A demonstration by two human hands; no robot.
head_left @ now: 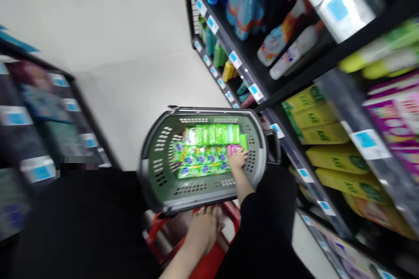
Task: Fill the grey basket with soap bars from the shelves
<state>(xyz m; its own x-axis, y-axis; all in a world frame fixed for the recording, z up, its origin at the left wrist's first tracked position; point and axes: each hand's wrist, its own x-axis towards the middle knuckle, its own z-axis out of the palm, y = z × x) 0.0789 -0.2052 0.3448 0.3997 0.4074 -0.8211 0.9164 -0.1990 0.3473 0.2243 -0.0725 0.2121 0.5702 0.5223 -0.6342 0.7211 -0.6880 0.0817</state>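
Note:
A dark green shopping basket with a grey and black rim is in the middle of the head view, tilted. Rows of bright green packets lie in it, some with blue round marks. My right hand reaches inside at the right end, its fingers closed on a small pink packet on top of the green ones. At the near side, my left hand is closed against the basket's outer edge, its fingertips partly hidden by the rim. A red frame shows below the basket.
Tall shelves on the right hold spray bottles, yellow AXE packs and pink boxes. Another shelf unit stands on the left. Pale floor runs between them. The basket's handle sticks out towards the right shelves.

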